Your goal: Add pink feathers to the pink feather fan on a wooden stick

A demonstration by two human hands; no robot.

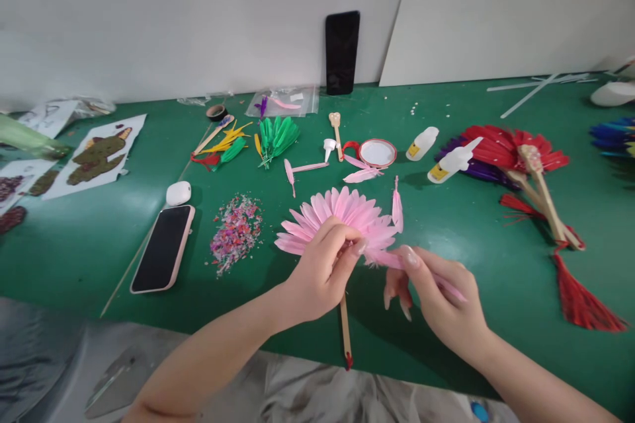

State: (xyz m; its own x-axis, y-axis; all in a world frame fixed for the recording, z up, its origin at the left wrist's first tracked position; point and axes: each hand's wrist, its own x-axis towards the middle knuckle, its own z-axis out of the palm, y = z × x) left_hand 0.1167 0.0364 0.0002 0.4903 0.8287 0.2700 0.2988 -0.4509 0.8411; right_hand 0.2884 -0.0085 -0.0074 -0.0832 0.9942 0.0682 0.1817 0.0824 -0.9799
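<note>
A pink feather fan (342,208) lies spread at the middle of the green table, its wooden handle (345,327) pointing toward me with a red bit at the end. My left hand (325,271) is closed over the fan's centre, thumb and forefinger pinched; what is between the fingertips is too small to make out. To its right, my right hand (441,291) is closed on a pink feather (389,259) at the fan's right lower edge. Part of something pink also shows between its fingers. Loose pink feathers (397,206) lie just behind the fan.
Glue bottles (421,144), a round lid (378,153) and green feathers (278,139) stand or lie behind the fan. Colourful chips (236,232) and a phone (163,248) are on the left. Red feather fans (510,149) lie right; another phone (342,53) leans on the wall.
</note>
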